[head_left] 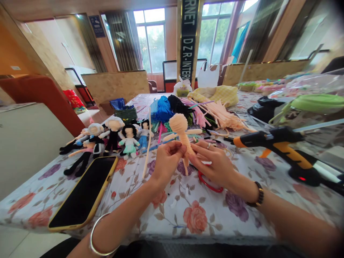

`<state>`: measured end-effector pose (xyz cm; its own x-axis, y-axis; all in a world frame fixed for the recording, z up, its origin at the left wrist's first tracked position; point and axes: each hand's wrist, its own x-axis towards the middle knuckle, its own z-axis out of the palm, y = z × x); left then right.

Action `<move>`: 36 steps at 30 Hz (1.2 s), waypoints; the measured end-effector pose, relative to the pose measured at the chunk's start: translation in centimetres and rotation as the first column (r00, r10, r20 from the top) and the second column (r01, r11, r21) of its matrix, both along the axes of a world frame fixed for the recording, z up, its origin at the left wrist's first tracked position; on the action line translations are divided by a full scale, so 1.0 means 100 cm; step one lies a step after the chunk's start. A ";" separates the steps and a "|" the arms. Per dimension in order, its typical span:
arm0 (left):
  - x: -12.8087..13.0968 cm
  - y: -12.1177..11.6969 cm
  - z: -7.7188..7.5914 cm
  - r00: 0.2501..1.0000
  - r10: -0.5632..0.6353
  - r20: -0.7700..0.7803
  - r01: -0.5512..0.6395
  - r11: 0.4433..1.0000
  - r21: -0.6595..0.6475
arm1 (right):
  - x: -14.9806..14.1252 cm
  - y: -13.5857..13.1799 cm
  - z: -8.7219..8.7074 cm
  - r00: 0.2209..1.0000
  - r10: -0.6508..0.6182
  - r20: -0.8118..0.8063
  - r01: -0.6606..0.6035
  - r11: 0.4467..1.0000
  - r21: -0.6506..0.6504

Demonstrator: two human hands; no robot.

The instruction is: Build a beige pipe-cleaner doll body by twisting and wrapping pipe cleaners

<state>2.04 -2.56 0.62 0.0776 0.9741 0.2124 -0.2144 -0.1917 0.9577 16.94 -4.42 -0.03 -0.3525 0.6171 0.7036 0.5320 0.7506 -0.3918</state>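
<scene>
Above floral tablecloth [204, 218]: both hands pinch peach doll [182, 133], fingers closed.

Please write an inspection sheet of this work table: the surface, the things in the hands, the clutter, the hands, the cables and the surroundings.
Surface: table under a flowered cloth.
Job's things: peach doll, unclothed, held upright above the cloth by both hands.
Clutter: finished dolls in a row at the left; phone face up near the edge; glue gun at the right; pile of fuzzy craft stems behind; red scissors partly under the right hand.
Hands: left hand pinches the doll's body; right hand touches it from the other side.
Cables: nothing seen.
Surroundings: windows, wooden partitions.
</scene>
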 end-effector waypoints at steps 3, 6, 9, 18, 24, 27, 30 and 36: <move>0.001 0.000 -0.001 0.995 0.031 0.092 -0.025 0.998 -0.063 | 0.001 0.002 -0.002 0.997 -0.075 0.016 0.074 0.995 0.071; 0.002 0.000 0.000 0.988 -0.004 0.152 0.021 0.994 -0.106 | 0.003 0.007 -0.005 0.984 -0.174 -0.033 0.175 0.982 0.067; 0.002 0.001 0.003 0.974 -0.056 0.219 0.078 0.992 -0.095 | 0.006 0.012 -0.005 0.964 -0.243 -0.111 0.245 0.970 0.004; 0.000 0.002 0.005 0.925 -0.225 0.305 0.269 0.957 -0.109 | 0.016 0.014 0.004 0.959 -0.200 -0.199 0.193 0.980 -0.051; 0.002 0.000 0.003 0.951 -0.192 0.241 0.215 0.974 -0.071 | 0.019 0.016 0.003 0.973 -0.138 -0.188 0.132 0.990 -0.045; 0.004 -0.001 0.005 0.957 -0.126 0.262 0.145 0.988 -0.052 | 0.018 0.020 -0.003 0.928 -0.161 -0.336 0.146 0.987 -0.072; 0.004 -0.003 0.008 0.953 -0.088 0.290 0.100 0.995 -0.027 | 0.018 0.024 -0.007 0.864 -0.188 -0.468 0.201 0.979 -0.023; 0.004 -0.006 0.008 0.964 -0.063 0.258 0.064 0.998 0.008 | 0.018 0.021 -0.003 0.924 -0.195 -0.328 0.250 0.959 0.135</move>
<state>2.42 -3.15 1.46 0.0820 0.9691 0.2326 -0.4663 -0.1690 0.8683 18.77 -2.35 -0.29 0.0310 0.5146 0.8569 0.5669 0.6970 -0.4391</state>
